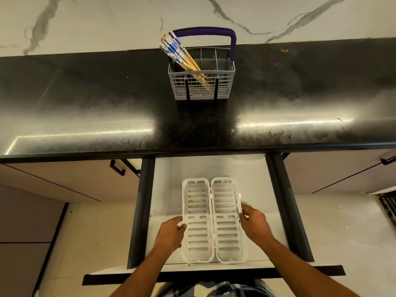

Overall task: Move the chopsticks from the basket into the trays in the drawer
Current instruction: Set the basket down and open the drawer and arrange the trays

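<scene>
In drawer (167,189), hands' grip flanking trays (213,221); chopsticks (182,56) basketed

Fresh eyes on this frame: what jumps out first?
The bundle of blue-patterned chopsticks leaning left out of the grey cutlery basket with its purple handle, standing on the dark countertop. Below it, two empty white slotted trays lie side by side in the open drawer, the left hand and right hand at their outer edges.
</scene>
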